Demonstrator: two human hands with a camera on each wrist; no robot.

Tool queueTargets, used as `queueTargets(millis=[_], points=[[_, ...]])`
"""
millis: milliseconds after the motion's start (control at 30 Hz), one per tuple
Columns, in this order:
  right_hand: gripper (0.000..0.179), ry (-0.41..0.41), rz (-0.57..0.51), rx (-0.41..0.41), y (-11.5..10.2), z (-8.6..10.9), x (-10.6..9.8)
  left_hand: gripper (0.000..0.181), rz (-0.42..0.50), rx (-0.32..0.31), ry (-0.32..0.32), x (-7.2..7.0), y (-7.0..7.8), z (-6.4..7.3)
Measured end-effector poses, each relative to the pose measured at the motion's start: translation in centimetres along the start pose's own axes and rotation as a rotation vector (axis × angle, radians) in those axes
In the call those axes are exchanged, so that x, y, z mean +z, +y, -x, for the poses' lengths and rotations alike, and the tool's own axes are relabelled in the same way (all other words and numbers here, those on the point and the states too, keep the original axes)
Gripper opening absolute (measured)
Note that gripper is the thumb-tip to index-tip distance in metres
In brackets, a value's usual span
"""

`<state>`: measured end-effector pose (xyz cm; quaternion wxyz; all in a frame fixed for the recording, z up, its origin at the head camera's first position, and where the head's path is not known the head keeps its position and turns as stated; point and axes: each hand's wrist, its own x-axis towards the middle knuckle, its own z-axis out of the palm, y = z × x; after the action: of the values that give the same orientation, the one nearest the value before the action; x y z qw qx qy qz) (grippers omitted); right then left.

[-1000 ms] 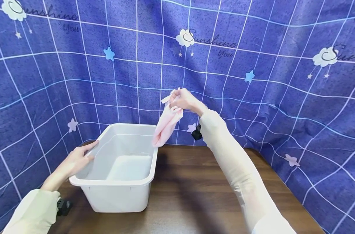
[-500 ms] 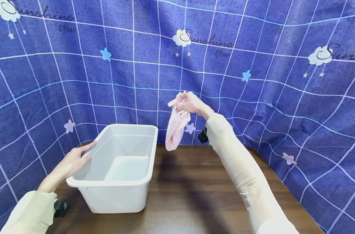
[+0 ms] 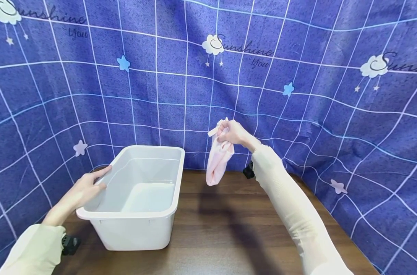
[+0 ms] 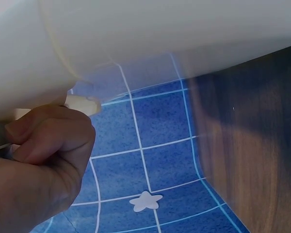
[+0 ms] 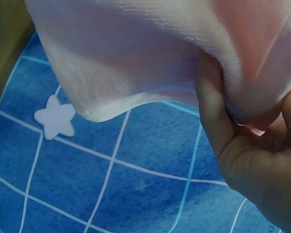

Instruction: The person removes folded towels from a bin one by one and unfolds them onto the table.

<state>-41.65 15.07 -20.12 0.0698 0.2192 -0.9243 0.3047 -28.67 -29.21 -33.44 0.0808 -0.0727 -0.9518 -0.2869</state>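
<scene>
A pale pink cloth [image 3: 218, 164] hangs from my right hand [image 3: 235, 131], whose thumb and fingers pinch its top. A white strip like a tag or loop sticks out at the cloth's upper left. The right wrist view shows the soft, towel-like cloth [image 5: 121, 63] bunched between the fingers. To the left stands a deep white plastic tub [image 3: 136, 233] with nothing visible inside. My left hand [image 3: 86, 189] grips the tub's left rim, fingers curled under its edge in the left wrist view.
Both the tub and the cloth's shadow lie on a dark brown wooden table [image 3: 208, 236]. A blue curtain [image 3: 263, 99] with white grid lines, clouds and stars surrounds the table at the back and sides.
My right hand has carried the cloth right and lower, from over the tub's right rim to above the table. My left hand keeps its hold on the tub.
</scene>
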Motion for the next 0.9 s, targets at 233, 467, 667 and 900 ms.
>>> queueTargets(millis=[233, 467, 667, 900], points=[[0.017, 0.013, 0.088, 0.029, 2.0, 0.8, 0.3, 0.062, 0.003, -0.011, -0.010, 0.0, 0.0, -0.1], [0.016, 0.012, 0.113, 0.038, 4.1, 1.8, 0.4, 0.062, 0.007, -0.020, -0.023, 0.0, -0.1, -0.1], [0.017, 0.022, 0.132, 0.042, 6.0, 3.1, 0.4, 0.061, 0.002, 0.005, -0.007, 0.1, -0.4, -0.2], [0.017, 0.037, 0.166, 0.066, 8.1, 4.6, 0.1, 0.060, -0.003, 0.024, 0.010, 0.1, -0.5, -0.2]])
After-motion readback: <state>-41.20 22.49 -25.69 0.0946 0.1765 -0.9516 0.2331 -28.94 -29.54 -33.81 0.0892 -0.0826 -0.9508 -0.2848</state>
